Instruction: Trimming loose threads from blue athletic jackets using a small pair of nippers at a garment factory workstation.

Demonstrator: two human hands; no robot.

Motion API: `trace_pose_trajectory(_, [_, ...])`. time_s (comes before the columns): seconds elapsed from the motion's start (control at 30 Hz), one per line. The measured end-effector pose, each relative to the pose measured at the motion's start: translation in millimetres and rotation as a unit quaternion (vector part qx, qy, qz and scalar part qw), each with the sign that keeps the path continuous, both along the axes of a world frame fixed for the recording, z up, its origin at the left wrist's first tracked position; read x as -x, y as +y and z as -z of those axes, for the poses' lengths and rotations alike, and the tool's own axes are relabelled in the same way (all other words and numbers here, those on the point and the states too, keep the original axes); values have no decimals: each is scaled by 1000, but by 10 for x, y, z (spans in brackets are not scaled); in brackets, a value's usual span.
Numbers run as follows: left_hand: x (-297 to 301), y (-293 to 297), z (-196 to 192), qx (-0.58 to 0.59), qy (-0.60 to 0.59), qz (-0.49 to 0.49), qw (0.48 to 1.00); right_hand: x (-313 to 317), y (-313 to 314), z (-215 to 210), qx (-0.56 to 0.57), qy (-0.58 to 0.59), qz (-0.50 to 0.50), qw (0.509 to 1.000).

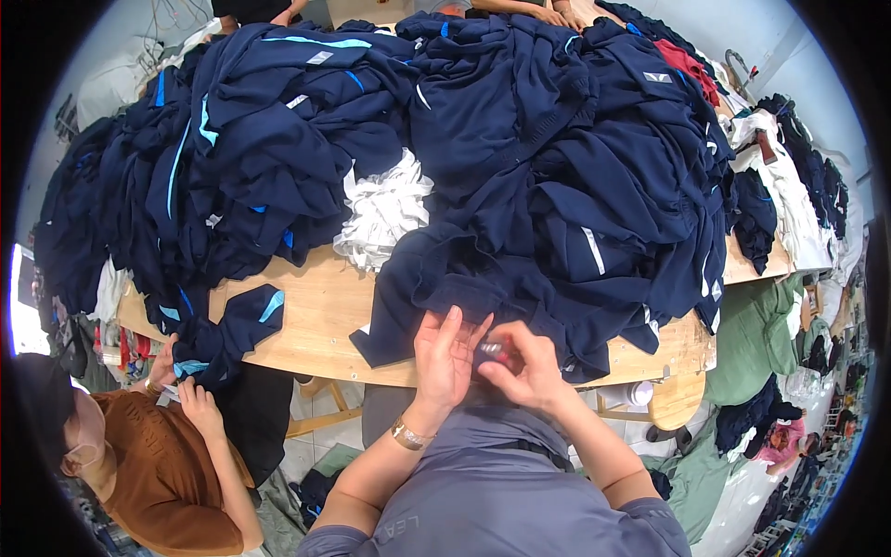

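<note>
Working at the near edge of the wooden desk (320, 320), the person has both hands close together over the hem of a navy garment (464, 278) that spills from the big heap toward them. The left hand (444, 357) is spread, fingers up and palm turned inward, resting against the cloth and gripping nothing that I can make out. The right hand (524, 367) is curled, its fingertips pinched on a small reddish tool (493, 350); what sort of tool is too small to tell.

The garment looks like soft knit: light, limp, likely to slide and bunch rather than hold a shape. It would be best taken by the hem or a seam, where the fabric is doubled and gives a firmer pinch. The small tool seems stiff and light, suited to a fingertip grip.

Behind lies a great pile of dark blue clothing (520, 130) with light blue trim, and a bundle of white strips (382, 213) near the middle of the desk. At the left edge another person's hands (181, 381) hold a navy piece with a light blue stripe (237, 325).
</note>
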State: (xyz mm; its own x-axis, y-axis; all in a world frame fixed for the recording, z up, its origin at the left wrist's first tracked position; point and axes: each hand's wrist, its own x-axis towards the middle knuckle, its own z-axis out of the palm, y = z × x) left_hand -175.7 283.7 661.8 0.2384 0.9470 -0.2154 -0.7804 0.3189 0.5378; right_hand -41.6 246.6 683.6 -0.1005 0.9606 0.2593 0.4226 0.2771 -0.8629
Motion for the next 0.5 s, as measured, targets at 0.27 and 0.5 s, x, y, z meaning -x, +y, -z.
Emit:
trace_pose_trajectory(0.27, [-7,-30,57,-12,13,-15,1000,-75,105,89,-86,-208,84,971])
trace_pose_trajectory(0.5, [-14,-48,71,-19,15,-13,1000,-91,124,74,-132,-267,90,950])
